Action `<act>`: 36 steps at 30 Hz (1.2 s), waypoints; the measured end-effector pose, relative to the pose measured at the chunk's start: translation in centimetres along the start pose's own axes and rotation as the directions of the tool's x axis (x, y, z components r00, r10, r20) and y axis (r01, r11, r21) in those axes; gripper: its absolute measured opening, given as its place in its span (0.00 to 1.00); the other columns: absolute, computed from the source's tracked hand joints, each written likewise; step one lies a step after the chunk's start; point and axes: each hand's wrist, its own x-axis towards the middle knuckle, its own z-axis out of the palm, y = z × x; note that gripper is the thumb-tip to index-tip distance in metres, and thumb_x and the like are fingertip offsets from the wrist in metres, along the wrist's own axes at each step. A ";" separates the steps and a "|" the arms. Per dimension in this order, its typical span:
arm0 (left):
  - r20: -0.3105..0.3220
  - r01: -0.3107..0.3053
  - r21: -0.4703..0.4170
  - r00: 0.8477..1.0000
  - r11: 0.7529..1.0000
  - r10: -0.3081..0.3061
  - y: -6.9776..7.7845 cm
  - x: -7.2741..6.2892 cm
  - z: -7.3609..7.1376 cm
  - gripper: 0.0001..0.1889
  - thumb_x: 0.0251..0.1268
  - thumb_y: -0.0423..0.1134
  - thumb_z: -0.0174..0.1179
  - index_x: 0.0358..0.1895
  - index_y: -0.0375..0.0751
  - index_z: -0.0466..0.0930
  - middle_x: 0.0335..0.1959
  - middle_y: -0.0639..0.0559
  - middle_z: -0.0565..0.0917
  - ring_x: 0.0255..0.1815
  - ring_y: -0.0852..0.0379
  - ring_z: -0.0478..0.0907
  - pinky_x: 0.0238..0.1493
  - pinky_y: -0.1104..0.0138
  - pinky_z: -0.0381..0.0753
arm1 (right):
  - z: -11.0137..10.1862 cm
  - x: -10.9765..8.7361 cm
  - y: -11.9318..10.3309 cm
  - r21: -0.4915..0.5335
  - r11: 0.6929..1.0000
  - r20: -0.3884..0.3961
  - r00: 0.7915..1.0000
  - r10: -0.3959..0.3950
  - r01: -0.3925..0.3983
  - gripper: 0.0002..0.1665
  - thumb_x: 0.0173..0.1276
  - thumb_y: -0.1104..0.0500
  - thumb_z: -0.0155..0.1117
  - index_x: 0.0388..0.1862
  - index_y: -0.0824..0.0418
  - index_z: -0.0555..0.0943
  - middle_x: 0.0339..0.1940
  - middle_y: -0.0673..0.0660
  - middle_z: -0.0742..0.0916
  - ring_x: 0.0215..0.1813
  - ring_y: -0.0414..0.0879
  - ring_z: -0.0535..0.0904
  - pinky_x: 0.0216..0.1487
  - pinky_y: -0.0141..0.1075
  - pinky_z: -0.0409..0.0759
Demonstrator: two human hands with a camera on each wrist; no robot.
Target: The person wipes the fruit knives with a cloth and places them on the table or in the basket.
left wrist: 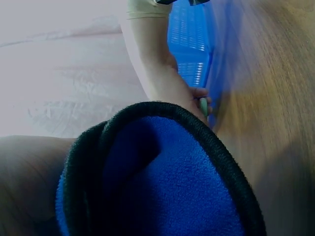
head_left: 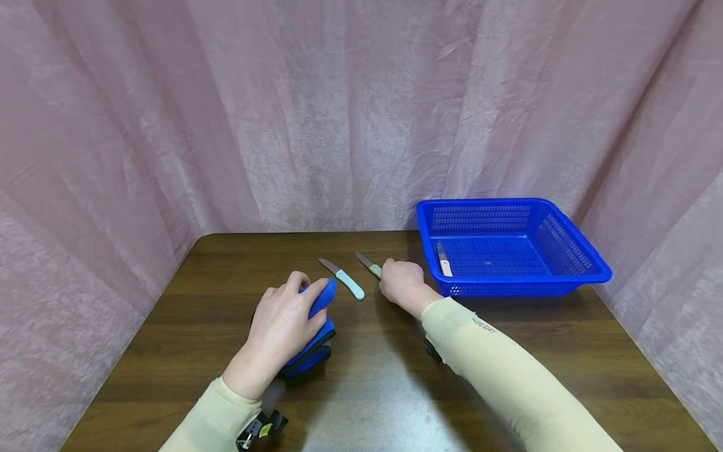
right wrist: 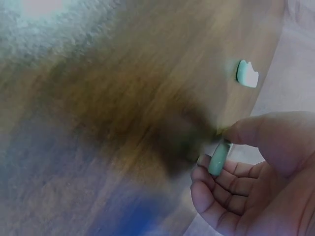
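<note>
My left hand [head_left: 285, 320] grips a folded blue cloth [head_left: 322, 302] with dark edging, and in the left wrist view the fluffy cloth [left wrist: 172, 191] fills the lower middle. My right hand [head_left: 403, 285] holds a small knife [head_left: 369, 266] by its pale green handle, its blade pointing away and to the left. In the right wrist view the green handle [right wrist: 218, 160] shows between thumb and fingers. Between the hands a second knife [head_left: 350, 284] with a light blue handle lies on the table.
A blue perforated plastic basket [head_left: 514, 280] stands at the back right of the wooden table [head_left: 384, 389]. Inside it, near the left wall, lies a white-handled knife [head_left: 445, 263]. A pinkish curtain [head_left: 339, 113] hangs behind the table and at both sides.
</note>
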 end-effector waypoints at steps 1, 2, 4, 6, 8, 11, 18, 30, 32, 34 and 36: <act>0.000 -0.001 0.000 1.000 1.000 0.001 0.0 0.0 0.0 0.25 0.64 0.39 0.74 0.66 0.46 0.89 0.49 0.41 0.84 0.34 0.47 0.86 0.42 0.46 0.85 | 0.5 0.3 0.1 -0.005 1.000 -0.002 1.000 -0.004 0.004 0.19 0.78 0.54 0.67 0.57 0.66 0.84 0.46 0.62 0.91 0.45 0.56 0.89 0.45 0.52 0.89; 0.000 -0.002 0.000 1.000 1.000 0.002 0.1 0.0 0.0 0.25 0.64 0.39 0.74 0.66 0.46 0.89 0.49 0.41 0.84 0.34 0.47 0.86 0.42 0.46 0.85 | 1.5 1.0 0.4 -0.009 1.000 -0.020 1.000 -0.015 0.015 0.18 0.77 0.53 0.68 0.55 0.65 0.85 0.45 0.61 0.91 0.44 0.56 0.89 0.43 0.52 0.89; -0.003 -0.006 -0.001 1.000 1.000 0.006 0.1 0.1 0.1 0.25 0.64 0.39 0.74 0.65 0.46 0.89 0.49 0.41 0.84 0.34 0.47 0.86 0.42 0.46 0.85 | 3.2 2.2 1.0 -0.019 0.999 -0.055 0.998 -0.036 0.035 0.16 0.74 0.52 0.69 0.49 0.64 0.85 0.42 0.60 0.91 0.41 0.55 0.89 0.39 0.52 0.88; -0.005 -0.010 -0.003 1.000 1.000 0.010 0.2 0.1 0.1 0.25 0.64 0.39 0.74 0.65 0.45 0.89 0.49 0.40 0.84 0.34 0.47 0.86 0.42 0.46 0.85 | 3.7 2.5 1.3 -0.029 0.999 -0.059 0.997 -0.046 0.044 0.15 0.73 0.51 0.70 0.46 0.63 0.86 0.40 0.59 0.91 0.40 0.55 0.89 0.38 0.52 0.87; -0.005 -0.008 -0.004 1.000 1.000 0.008 0.2 0.2 0.2 0.25 0.64 0.39 0.75 0.65 0.45 0.89 0.49 0.40 0.84 0.33 0.46 0.86 0.42 0.46 0.85 | 3.4 1.9 1.3 -0.028 0.998 -0.065 0.996 -0.052 0.051 0.13 0.74 0.52 0.69 0.43 0.62 0.86 0.40 0.58 0.91 0.39 0.54 0.89 0.38 0.52 0.87; -0.002 0.000 -0.006 1.000 1.000 0.000 0.3 0.2 0.2 0.25 0.64 0.39 0.74 0.66 0.46 0.89 0.49 0.40 0.84 0.34 0.46 0.86 0.43 0.45 0.86 | 0.8 -1.0 0.4 -0.031 0.998 -0.056 0.996 -0.063 0.061 0.10 0.78 0.56 0.67 0.42 0.63 0.86 0.39 0.59 0.92 0.40 0.54 0.90 0.39 0.51 0.89; 0.002 0.018 -0.018 1.000 1.000 -0.018 0.4 0.3 0.4 0.25 0.64 0.40 0.73 0.67 0.48 0.89 0.49 0.41 0.83 0.33 0.46 0.86 0.44 0.45 0.85 | -0.9 -4.7 -0.1 -0.057 0.989 -0.248 0.958 -0.146 0.136 0.08 0.77 0.62 0.67 0.36 0.65 0.82 0.29 0.60 0.89 0.31 0.55 0.89 0.31 0.49 0.88; -0.012 0.001 -0.027 1.000 1.000 -0.001 1.2 0.8 0.0 0.26 0.65 0.41 0.74 0.68 0.47 0.88 0.51 0.41 0.84 0.34 0.45 0.86 0.45 0.46 0.85 | -2.0 -9.2 1.3 0.006 0.960 -0.459 0.853 -0.246 0.280 0.15 0.72 0.62 0.71 0.29 0.63 0.75 0.19 0.58 0.81 0.22 0.57 0.83 0.21 0.51 0.80; -0.010 0.002 -0.029 1.000 1.000 -0.003 1.4 0.8 -0.1 0.26 0.65 0.42 0.74 0.68 0.47 0.88 0.51 0.41 0.84 0.34 0.45 0.86 0.45 0.46 0.85 | -2.3 -10.0 1.8 0.024 0.954 -0.470 0.845 -0.254 0.300 0.15 0.71 0.62 0.73 0.30 0.62 0.75 0.19 0.57 0.81 0.22 0.57 0.83 0.21 0.51 0.79; -0.006 0.008 -0.032 1.000 0.999 -0.008 1.6 0.9 -0.3 0.26 0.65 0.42 0.74 0.68 0.47 0.88 0.51 0.41 0.84 0.34 0.44 0.86 0.46 0.46 0.85 | -2.5 -10.7 2.2 0.042 0.947 -0.478 0.839 -0.262 0.320 0.14 0.71 0.62 0.75 0.32 0.62 0.77 0.20 0.56 0.81 0.22 0.56 0.83 0.22 0.51 0.80; -0.005 0.011 -0.037 1.000 0.999 -0.011 1.8 1.0 -0.4 0.26 0.65 0.42 0.74 0.68 0.48 0.88 0.52 0.42 0.84 0.34 0.45 0.86 0.47 0.46 0.84 | -2.7 -11.4 2.7 0.060 0.938 -0.484 0.832 -0.271 0.340 0.12 0.71 0.63 0.76 0.35 0.63 0.78 0.21 0.56 0.82 0.22 0.55 0.82 0.22 0.51 0.80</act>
